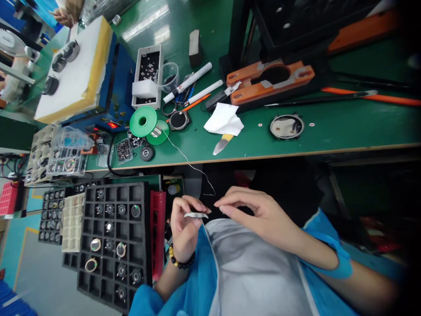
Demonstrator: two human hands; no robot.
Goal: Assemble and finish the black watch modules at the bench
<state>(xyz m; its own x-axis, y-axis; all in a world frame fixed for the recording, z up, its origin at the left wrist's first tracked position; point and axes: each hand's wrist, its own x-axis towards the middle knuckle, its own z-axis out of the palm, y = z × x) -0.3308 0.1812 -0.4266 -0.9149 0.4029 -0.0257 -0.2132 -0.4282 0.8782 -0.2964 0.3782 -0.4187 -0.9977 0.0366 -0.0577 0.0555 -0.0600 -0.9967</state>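
My left hand (186, 224) grips a thin, silver-rimmed watch case (196, 215) between thumb and fingers, turned nearly edge-on, so its face is hidden. A beaded bracelet (180, 260) circles that wrist. Just to the right, my right hand (248, 206) has thumb and forefinger brought together in a pinch. Whatever may be between those fingertips is too small to make out. Both hands are over my lap, in front of the bench edge. Above them dangles the loose end of a solder wire (190, 164) from a green spool (144, 122).
On the green bench (184, 151) lie an open watch case (287, 127), a white cloth (224, 120), a yellow-handled blade (222, 144) and an orange-black fixture (271, 81). A black compartment tray (112, 263) of watch parts stands at left. Another person's hand (64, 16) shows at top left.
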